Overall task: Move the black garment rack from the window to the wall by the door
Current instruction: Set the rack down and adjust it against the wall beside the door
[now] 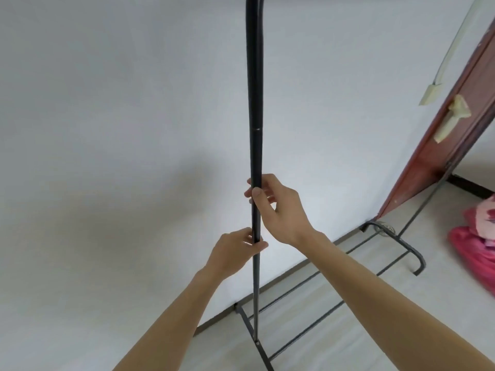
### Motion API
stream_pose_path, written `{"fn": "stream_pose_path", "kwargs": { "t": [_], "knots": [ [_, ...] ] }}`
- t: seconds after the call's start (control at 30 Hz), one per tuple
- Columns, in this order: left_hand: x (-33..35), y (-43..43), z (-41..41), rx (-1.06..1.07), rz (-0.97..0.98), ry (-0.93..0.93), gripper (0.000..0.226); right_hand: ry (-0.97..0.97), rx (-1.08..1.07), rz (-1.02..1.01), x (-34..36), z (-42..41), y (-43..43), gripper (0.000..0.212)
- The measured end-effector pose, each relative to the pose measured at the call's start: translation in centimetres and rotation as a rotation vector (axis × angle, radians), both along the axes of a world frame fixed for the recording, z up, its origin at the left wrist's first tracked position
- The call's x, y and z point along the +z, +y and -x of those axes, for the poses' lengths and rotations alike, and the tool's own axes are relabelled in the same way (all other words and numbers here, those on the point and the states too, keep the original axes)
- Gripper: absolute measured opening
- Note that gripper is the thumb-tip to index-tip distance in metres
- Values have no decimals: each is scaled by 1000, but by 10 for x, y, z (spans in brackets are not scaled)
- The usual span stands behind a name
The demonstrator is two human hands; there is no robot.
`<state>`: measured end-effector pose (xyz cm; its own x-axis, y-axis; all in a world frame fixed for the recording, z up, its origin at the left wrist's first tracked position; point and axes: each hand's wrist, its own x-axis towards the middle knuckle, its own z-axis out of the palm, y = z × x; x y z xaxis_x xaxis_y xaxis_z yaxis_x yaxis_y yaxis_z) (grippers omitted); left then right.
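Fingers (255, 194) of right hand (278, 210) and left hand (235, 250) wrap the black garment rack (255, 103) upright, stacked, probably steadying it; base beside wall (107, 103) near door (442, 145).

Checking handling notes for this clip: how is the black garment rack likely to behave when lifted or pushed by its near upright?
The black garment rack looks light: thin tubes, nothing hanging on what shows. It is tall with narrow feet, so probably tippy when pushed high. The left hand and right hand both grip one upright, so the far end may swing.
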<state>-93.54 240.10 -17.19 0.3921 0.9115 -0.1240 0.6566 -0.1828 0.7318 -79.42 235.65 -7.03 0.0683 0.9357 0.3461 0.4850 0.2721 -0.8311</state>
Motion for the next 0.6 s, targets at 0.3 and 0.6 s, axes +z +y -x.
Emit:
{"fn": "stream_pose_path", "kwargs": {
  "t": [0.3,0.6],
  "knots": [
    [2,15,25,-397,-24,78,28,-37,-422,96,-2,50,-19,20],
    [-5,1,34,-401,-188,108,32,-52,-559,208,0,54,-53,13]
  ]
}}
